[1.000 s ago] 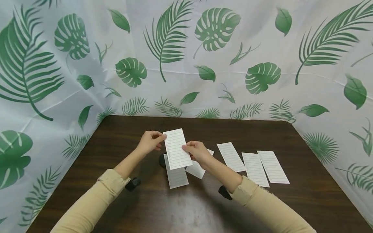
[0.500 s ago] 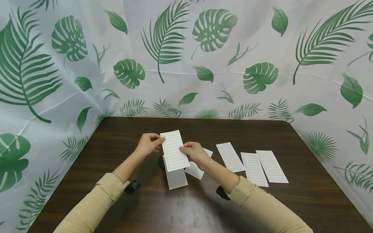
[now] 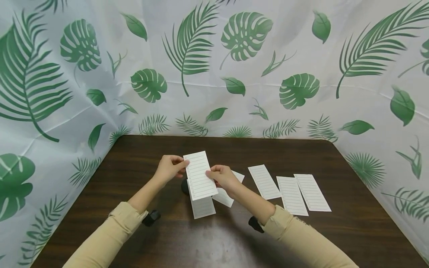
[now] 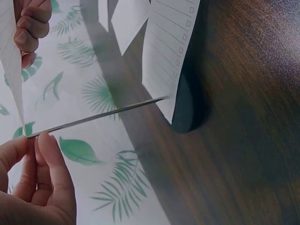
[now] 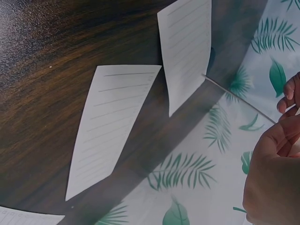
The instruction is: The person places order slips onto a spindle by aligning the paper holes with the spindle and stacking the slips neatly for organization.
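While the left hand (image 3: 169, 167) pinches a lined checklist sheet (image 3: 200, 176) near its upper left corner, the right hand (image 3: 225, 176) grips its right edge between thumb and fingers, so that it is held above the wood-grain table (image 3: 207, 245). At the left fingertips it meets a thin rod (image 4: 98, 116), though whether the tip has pierced it I cannot tell. Down the rod, a lower checklist sheet (image 4: 164, 61) lies over a dark rounded base (image 4: 190, 112). Another sheet (image 3: 223, 198) lies partly hidden behind the right hand; three more sheets (image 3: 292, 195) lie farther right.
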The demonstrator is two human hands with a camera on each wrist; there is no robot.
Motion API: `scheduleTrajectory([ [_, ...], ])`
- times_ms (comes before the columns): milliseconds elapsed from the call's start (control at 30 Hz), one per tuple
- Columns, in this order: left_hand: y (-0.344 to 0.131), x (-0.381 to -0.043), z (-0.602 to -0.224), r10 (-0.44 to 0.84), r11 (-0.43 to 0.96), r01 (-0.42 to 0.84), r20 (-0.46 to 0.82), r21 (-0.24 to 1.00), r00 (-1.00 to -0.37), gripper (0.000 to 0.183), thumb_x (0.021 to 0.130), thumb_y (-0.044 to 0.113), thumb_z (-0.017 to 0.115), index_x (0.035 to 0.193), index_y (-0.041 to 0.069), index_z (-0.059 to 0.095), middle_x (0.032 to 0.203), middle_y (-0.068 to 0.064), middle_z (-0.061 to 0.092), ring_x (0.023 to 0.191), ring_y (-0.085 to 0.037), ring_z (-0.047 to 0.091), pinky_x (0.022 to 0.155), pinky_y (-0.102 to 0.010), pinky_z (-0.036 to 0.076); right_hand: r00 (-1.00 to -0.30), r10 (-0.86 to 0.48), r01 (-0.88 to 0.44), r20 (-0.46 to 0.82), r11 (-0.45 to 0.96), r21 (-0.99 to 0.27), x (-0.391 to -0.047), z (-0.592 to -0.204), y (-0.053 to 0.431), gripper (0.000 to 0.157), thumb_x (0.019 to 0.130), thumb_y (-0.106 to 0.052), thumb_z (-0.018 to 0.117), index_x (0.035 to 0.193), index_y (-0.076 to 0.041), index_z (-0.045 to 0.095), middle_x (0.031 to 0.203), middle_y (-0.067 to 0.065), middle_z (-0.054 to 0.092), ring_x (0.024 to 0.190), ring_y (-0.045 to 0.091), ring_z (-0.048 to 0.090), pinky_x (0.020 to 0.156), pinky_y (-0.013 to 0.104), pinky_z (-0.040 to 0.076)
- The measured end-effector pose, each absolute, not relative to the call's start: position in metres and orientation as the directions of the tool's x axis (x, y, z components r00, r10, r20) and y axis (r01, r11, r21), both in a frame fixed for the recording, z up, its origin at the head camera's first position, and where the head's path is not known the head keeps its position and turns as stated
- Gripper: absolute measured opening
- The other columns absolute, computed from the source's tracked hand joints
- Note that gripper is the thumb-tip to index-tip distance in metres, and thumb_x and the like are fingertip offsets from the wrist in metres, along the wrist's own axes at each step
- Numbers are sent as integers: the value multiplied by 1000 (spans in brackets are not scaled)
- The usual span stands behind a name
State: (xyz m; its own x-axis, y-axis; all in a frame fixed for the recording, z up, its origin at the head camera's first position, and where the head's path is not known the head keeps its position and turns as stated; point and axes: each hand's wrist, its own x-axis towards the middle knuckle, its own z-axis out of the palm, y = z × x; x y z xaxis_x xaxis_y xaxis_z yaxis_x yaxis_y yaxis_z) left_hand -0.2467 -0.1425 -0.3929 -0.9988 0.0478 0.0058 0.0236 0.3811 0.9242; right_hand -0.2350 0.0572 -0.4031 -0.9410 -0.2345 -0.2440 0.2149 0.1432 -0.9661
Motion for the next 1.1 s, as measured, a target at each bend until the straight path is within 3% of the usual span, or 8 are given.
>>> scheduleTrajectory([
  [567,-137,-247,-399,-14,387,24,32,922,-999,21,86,14,68,92,-6,68,79,-15,67,61,-15,62,56,-30,60,-945,-247,185,-215,140,-973,-232,-407,57,9,92,-5,55,87,2,55,65,-4,60,58,7,56,52,17,49],
  [900,-138,-249,-402,23,224,-87,-94,971,-995,27,91,14,62,103,-10,63,79,-3,58,73,-18,60,53,-20,57,-945,-210,203,-251,226,-953,-237,-411,58,14,93,-10,56,91,4,60,70,1,63,59,9,57,53,20,51],
  [1100,-136,-246,-405,0,236,-75,-78,969,-997,25,92,13,60,101,-10,63,79,-4,57,69,-13,58,52,-20,57,-951,-197,178,-239,287,-941,-236,-416,57,15,93,-10,57,89,4,62,66,1,61,56,10,54,51,21,50],
])
